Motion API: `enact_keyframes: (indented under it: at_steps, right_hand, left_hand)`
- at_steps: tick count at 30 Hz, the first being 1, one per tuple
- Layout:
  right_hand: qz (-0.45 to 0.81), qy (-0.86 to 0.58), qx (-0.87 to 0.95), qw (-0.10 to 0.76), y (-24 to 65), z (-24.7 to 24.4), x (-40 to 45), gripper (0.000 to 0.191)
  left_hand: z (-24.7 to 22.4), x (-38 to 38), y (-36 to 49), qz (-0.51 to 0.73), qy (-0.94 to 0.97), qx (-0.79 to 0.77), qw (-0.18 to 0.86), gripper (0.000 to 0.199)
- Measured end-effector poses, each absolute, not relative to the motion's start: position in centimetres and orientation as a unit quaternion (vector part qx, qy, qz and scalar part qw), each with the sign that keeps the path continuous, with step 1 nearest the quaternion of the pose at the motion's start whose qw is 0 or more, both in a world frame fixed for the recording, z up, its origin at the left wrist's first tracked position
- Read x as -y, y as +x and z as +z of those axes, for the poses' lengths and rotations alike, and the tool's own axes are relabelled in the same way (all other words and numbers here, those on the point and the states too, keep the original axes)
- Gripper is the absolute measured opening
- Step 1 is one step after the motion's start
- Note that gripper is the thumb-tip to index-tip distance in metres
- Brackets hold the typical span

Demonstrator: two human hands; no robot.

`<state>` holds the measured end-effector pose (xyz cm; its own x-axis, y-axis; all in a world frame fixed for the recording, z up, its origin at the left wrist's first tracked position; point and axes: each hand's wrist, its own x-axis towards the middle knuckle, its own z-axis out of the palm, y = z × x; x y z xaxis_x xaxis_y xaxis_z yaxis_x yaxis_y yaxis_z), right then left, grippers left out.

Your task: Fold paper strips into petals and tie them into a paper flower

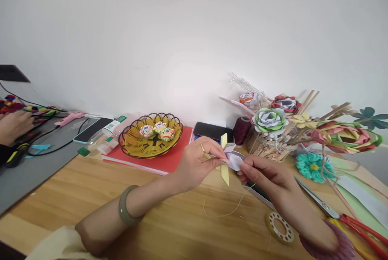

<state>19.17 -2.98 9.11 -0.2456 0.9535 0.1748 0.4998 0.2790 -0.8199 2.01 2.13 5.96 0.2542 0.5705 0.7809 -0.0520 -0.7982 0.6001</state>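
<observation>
Both hands meet above the wooden table, around a small folded paper piece [235,160] in white-lilac and pale yellow. My left hand [197,163] pinches its left side between thumb and fingertips, where a yellow folded strip [225,174] sticks out above and below. On the right side, my right hand [268,177] grips the white-lilac folds between thumb and fingers. Part of the piece is hidden behind the fingertips. A thin thread [224,214] lies on the table beneath the hands.
A yellow woven basket [129,141] holding paper flowers sits on red paper [184,147]. Right are paper flowers [270,120] in a holder, red-handled scissors [330,210], and a tape roll [279,227]. Another person's hand [16,126], a pink glue gun [69,118] and cables are left.
</observation>
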Motion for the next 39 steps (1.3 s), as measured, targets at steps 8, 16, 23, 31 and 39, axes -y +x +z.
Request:
enact_keyframes:
  at_steps: [8,16,23,31,39]
  right_hand:
    - [0.292,-0.499,0.716,0.391,19.1,8.5,3.0,0.034]
    - [0.270,-0.492,0.704,0.434,19.1,7.8,3.4,0.034]
    - [0.247,-0.498,0.697,0.452,19.0,7.6,3.4,0.034]
    - [0.245,-0.482,0.638,0.548,19.7,7.8,3.1,0.035]
    - [0.220,-0.536,0.634,0.513,19.7,8.7,2.2,0.022]
  left_hand:
    - [5.4,-2.0,2.2,0.586,0.708,-0.182,0.351,0.007]
    - [5.2,-1.8,2.4,0.578,0.669,-0.185,0.429,0.012]
    - [4.8,-1.9,2.4,0.575,0.669,-0.171,0.439,0.010]
    - [5.3,-2.6,2.4,0.571,0.614,-0.190,0.510,0.014]
    - [4.8,-3.3,2.4,0.482,0.562,-0.143,0.657,0.023]
